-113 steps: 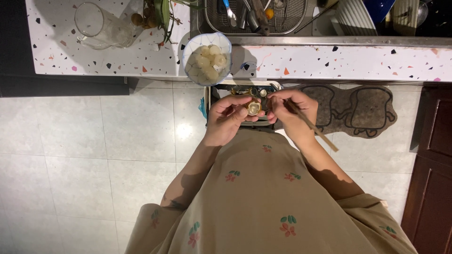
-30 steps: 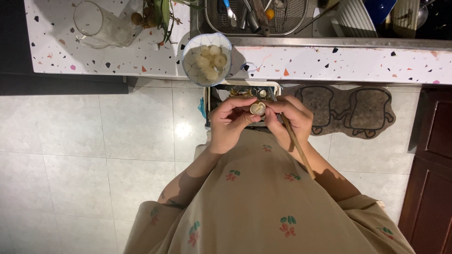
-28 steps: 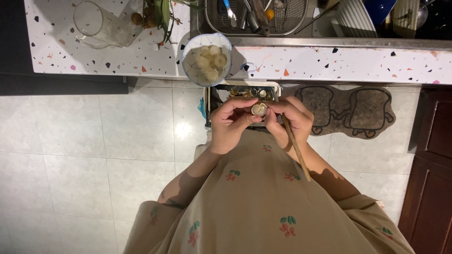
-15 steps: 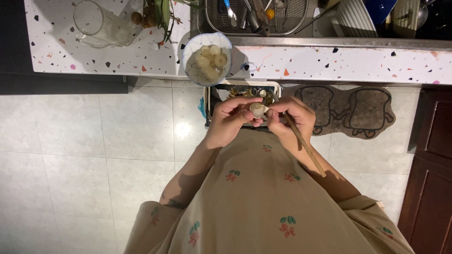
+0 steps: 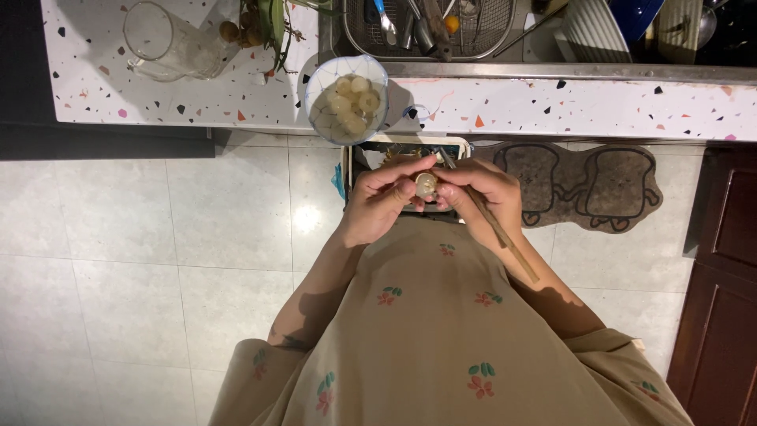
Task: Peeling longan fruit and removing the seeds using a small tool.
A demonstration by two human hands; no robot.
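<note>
While the left hand (image 5: 384,203) and right hand (image 5: 482,189) keep pinching the small pale fruit (image 5: 426,185), the wooden stick (image 5: 498,229) now slants lower.

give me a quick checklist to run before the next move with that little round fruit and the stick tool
1. Fruit held firmly: ok. The left hand and right hand pinch the small round fruit between the fingertips.
2. Tool in hand: ok. The thin wooden-handled tool lies along the right hand, handle pointing back towards the body.
3. Tool tip at the fruit: cannot tell, the fingers hide it.
4. Catch container underneath: ok. A tray of scraps sits on the floor below the hands.
5. Room in the bowl: ok. It holds pale peeled fruits but is not heaped.
6. Bowl seated safely: not ok. It sits at the countertop edge.
</note>
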